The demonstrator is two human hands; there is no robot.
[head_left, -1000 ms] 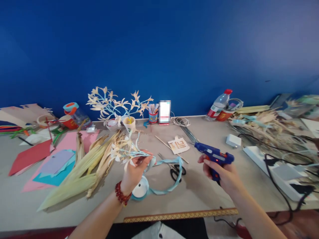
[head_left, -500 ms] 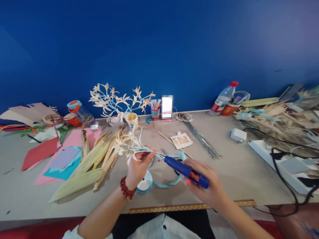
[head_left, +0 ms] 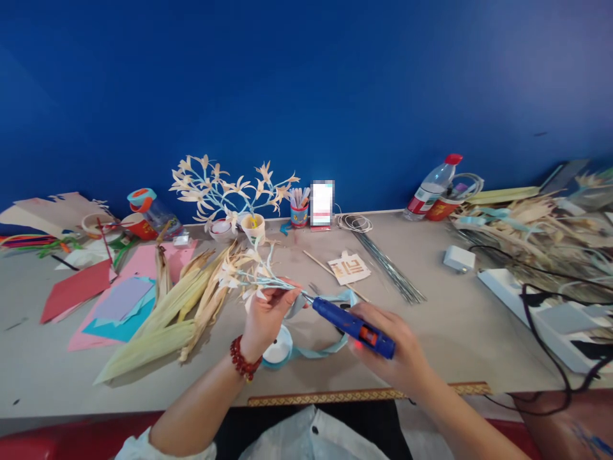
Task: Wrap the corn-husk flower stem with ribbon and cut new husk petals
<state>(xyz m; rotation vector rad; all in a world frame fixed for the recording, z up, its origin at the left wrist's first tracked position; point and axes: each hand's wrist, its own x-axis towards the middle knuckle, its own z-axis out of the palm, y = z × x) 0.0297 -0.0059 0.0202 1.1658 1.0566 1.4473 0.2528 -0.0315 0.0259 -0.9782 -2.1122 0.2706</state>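
Observation:
My left hand [head_left: 266, 315] is closed around the stems of a small flower sprig [head_left: 244, 271] made of cream husk petals on pale blue wrapped stems. My right hand [head_left: 393, 348] grips a blue hot glue gun [head_left: 352, 324], its nozzle pointing left and touching the sprig's stem end just beside my left fingers. Under my left hand sits a white spool of light blue ribbon [head_left: 279, 347], with loose ribbon trailing right across the table [head_left: 431, 338].
Dried corn husks [head_left: 167, 313] lie left of my hands beside coloured paper sheets [head_left: 115, 300]. A finished flower branch in a cup [head_left: 253, 225] stands at the back, with a pen cup [head_left: 299, 214], water bottle [head_left: 431, 186], wires [head_left: 390, 268] and a power strip with black cords [head_left: 536, 306] to the right.
My right hand swung the glue gun from the right across to the left, bringing its nozzle to the stem held in my left hand. The left hand stayed roughly in place.

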